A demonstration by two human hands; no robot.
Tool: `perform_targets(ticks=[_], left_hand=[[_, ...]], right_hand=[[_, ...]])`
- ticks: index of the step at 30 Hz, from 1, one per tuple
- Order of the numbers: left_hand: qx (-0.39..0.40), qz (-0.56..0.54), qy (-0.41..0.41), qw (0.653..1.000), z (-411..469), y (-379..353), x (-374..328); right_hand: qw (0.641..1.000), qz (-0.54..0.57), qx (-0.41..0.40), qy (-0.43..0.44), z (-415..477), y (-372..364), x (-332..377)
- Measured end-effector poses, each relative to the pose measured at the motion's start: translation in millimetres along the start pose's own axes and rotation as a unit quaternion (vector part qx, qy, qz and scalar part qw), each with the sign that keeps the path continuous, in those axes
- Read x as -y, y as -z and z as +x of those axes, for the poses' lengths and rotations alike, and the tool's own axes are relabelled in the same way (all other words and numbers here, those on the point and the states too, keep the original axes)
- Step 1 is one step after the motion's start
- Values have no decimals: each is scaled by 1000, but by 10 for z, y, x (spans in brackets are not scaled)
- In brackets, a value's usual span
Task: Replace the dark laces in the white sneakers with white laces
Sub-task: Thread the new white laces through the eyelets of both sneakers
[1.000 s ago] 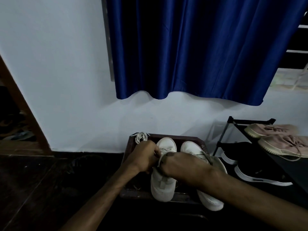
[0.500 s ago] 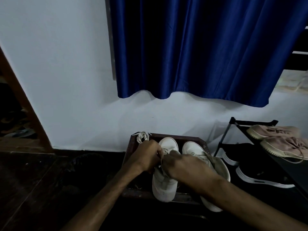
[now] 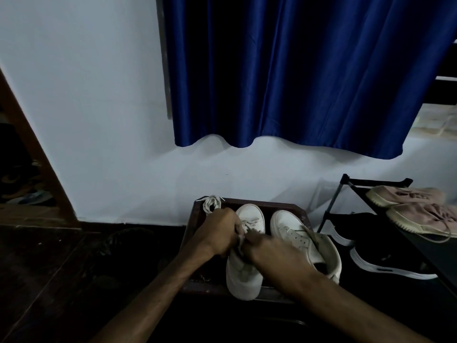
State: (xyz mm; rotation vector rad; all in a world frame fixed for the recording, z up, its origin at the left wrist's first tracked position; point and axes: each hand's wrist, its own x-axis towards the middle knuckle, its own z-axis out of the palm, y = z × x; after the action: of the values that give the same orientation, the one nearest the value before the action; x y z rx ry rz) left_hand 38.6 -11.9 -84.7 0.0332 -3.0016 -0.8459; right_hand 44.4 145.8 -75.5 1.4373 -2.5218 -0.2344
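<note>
Two bare hands work over the lace area of a white sneaker in a dim room, the left hand (image 3: 217,233) and right hand (image 3: 269,253) now drawn closer together than half a second ago, meeting over the tongue of the left sneaker (image 3: 243,271). The right hand has slid leftward off the right sneaker (image 3: 301,241), uncovering more of its eyelet rows. The left hand's fingers (image 3: 236,227) are curled and pressed together around a pale lace (image 3: 247,222) at the shoe's throat; whether the right hand's fingers pinch the lace cannot be told, as motion blur hides them. Both sneakers stand side by side, toes toward the wall, on a low dark wooden stool (image 3: 195,219), unmoved since the earlier frame. One loose bundle of white lace (image 3: 211,204) lies at the stool's far left corner. Counted: two white sneakers, two hands, one loose lace bundle. To the right, a black shoe rack (image 3: 346,184) carries two pink sneakers (image 3: 420,209) on top and two black shoes with white soles (image 3: 385,261) below. One blue curtain (image 3: 296,70) hangs above.
</note>
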Motion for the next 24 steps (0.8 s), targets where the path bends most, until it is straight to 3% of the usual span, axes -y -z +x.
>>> perform_targets(ticks=[3, 7, 10, 12, 14, 18, 21, 24], left_hand=[[-22, -25, 6, 999, 3, -24, -4], [-4, -39, 11, 999, -17, -30, -42], [-4, -3, 9, 1000, 15, -38, -66], [-12, 5, 3, 1000, 15, -46, -56], [-7, -10, -5, 1000, 2, -60, -20], [-28, -68, -4, 997, -32, -80, 22], [-50, -59, 2, 997, -55, -125, 41], [-91, -12, 11, 996, -88, -145, 52]], right_hand=[[994, -1, 103, 33, 125, -156, -22], [987, 22, 162, 2, 119, 67, -99], [991, 20, 112, -73, 94, 314, -160], [992, 84, 72, -58, 74, 302, -149], [982, 153, 104, -20, 41, 125, -153], [983, 101, 145, -44, 61, -10, -254], [987, 137, 84, -13, 40, -39, -242], [958, 254, -61, -114, -8, -69, -373]])
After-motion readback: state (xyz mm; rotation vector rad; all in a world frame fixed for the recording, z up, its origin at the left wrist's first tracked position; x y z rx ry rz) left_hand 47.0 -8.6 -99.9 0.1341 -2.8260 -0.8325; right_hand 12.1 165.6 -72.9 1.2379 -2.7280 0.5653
